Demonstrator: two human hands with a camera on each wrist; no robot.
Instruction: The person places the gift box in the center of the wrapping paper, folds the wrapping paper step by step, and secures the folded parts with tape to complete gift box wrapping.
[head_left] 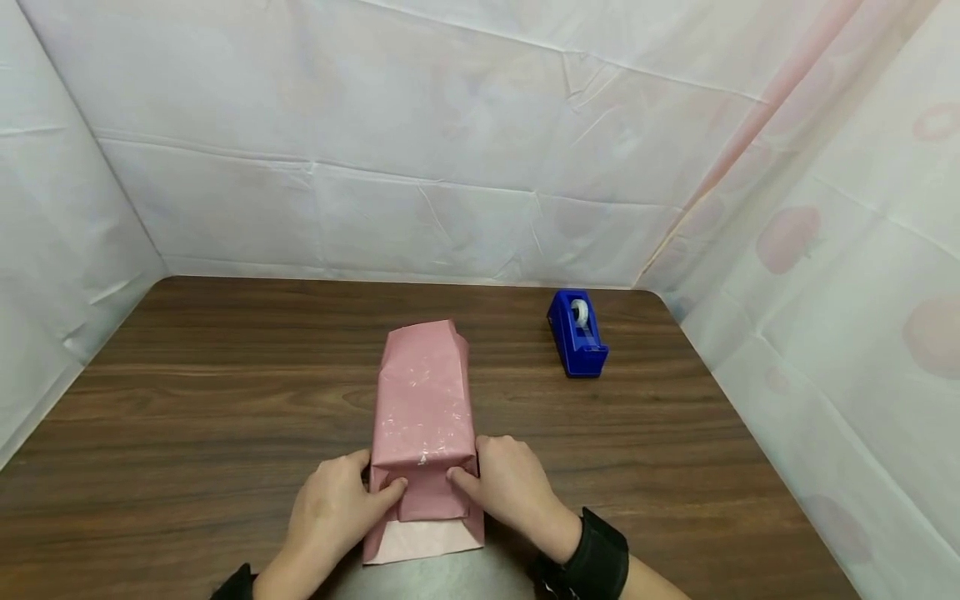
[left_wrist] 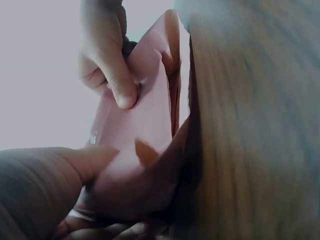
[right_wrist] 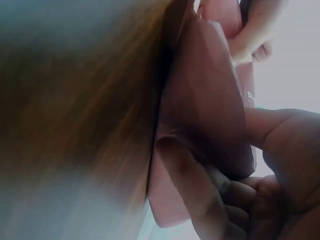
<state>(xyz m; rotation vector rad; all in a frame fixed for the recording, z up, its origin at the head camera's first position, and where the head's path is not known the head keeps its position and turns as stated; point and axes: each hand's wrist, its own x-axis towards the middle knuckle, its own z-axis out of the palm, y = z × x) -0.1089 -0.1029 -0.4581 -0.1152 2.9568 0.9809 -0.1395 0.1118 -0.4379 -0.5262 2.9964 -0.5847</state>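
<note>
A package wrapped in pink paper lies lengthwise on the table, its near end folded into a flap with a pale underside. At the left of that end my left hand grips the paper, thumb on top and fingers down the side. My right hand holds the opposite side, its thumb pressing on the top layer. In the left wrist view the folded pink paper gapes open between its layers at the near edge. From the right wrist, the index finger lies against the side fold.
A blue tape dispenser with a roll of tape stands at the back right of the brown wood-grain table. White printed curtains enclose the back and both sides. A greyish patch shows at the near edge.
</note>
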